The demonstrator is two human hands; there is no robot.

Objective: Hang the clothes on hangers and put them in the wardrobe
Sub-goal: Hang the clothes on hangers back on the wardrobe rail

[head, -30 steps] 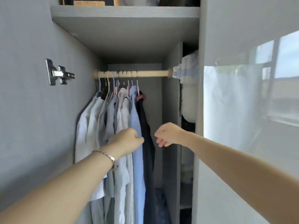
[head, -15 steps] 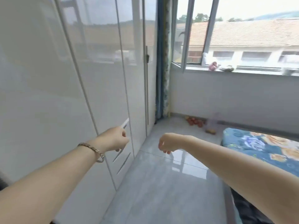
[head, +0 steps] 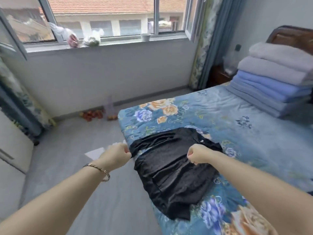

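A black garment (head: 171, 168) lies spread flat on the blue floral bed cover (head: 237, 126), near the bed's left edge. My left hand (head: 116, 155) is curled into a fist beside the garment's upper left corner and holds nothing that I can see. Over the garment's upper right part is my right hand (head: 198, 154), with its fingers curled too; whether they touch the cloth is unclear. The white wardrobe front (head: 13, 150) shows at the far left edge. No hanger is in view.
A stack of folded blankets (head: 274, 80) sits at the head of the bed. White paper (head: 95, 152) lies on the grey floor, and small red and orange items (head: 92, 114) lie by the wall under the window (head: 105, 16). Curtains hang on both sides.
The view swung from the open wardrobe with hung shirts, past its closed doors, to the bed. Both hands left the hanging clothes and now hover at the black garment.
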